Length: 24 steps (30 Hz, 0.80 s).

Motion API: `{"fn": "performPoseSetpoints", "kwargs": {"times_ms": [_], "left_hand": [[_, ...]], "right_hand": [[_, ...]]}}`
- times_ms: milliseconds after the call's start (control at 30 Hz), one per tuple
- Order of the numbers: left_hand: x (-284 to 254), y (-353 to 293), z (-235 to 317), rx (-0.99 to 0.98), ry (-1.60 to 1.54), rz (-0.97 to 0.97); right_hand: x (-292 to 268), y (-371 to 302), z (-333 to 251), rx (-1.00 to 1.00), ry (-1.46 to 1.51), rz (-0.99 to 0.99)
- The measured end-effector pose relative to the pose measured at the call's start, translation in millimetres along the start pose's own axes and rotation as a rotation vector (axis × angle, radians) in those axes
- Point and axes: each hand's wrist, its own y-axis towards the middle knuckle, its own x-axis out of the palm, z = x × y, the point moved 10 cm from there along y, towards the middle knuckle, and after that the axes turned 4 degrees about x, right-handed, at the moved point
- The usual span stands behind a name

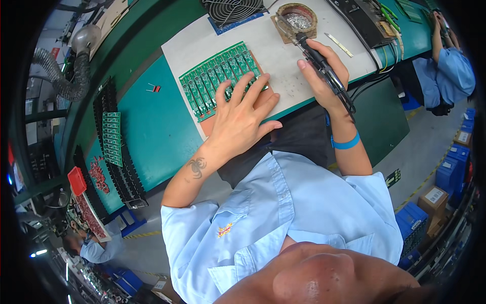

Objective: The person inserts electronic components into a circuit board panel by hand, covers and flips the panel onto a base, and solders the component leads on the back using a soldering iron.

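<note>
My left hand (235, 121) lies with fingers spread over the near edge of a panel of green circuit boards (205, 83), fingertips resting on it. Beneath the panel, a brown backing board (268, 96) shows along its right side. Closed around the black handle of a soldering iron (316, 58) is my right hand (329, 78). The iron's metal end reaches over a round pot (312, 30) holding silvery solder bits; whether the tip touches them I cannot tell. White paper (291, 76) covers the bench under the panel.
A fan (233, 11) stands behind the panel. A pale stick (338, 44) and a dark box (359, 23) with cables lie to the right. On the left, a black conveyor rail (124, 175) carries another board (112, 137), beside red components (98, 175). Co-workers sit at both sides.
</note>
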Motion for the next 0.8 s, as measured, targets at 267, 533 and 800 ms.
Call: {"fn": "performPoseSetpoints", "kwargs": {"times_ms": [267,533,800], "left_hand": [[-4,-9,1,-0.013,-0.015,0.044],[-16,-39,-13,-0.058,-0.125,-0.016],[-35,17,-70,-0.109,-0.239,0.087]], "right_hand": [[0,2,-2,-0.06,0.019,-0.006],[-5,-3,-3,0.071,0.074,-0.136],[-6,-21,-6,0.139,0.193,-0.278]]}}
